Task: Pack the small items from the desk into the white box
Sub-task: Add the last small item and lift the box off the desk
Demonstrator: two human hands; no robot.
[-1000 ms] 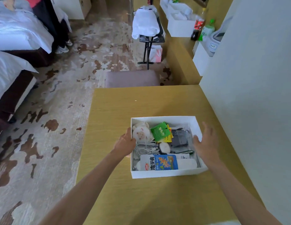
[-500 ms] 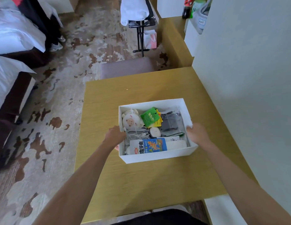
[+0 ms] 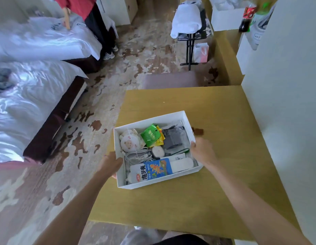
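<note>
I see 2 white-sheeted beds (image 3: 30, 96) at the left on a brown-blotched carpet (image 3: 107, 106). Past the desk sits a mauve stool (image 3: 171, 81), beyond it a black folding stand (image 3: 190, 48) under a white bundle (image 3: 186, 20).

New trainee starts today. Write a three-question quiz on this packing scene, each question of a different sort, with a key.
1. True or false: both hands grip the white box by its side walls.
2. Which item lies along the box's near wall?
A. the green packet
B. the blue and white packet
C. the plush toy
3. Fill in: the one small item on the desk outside the box is coloured ____.

Key
1. True: the left hand holds the left wall and the right hand the right wall.
2. B.
3. Brown: a small brown item lies just beyond the box's right wall.
</note>
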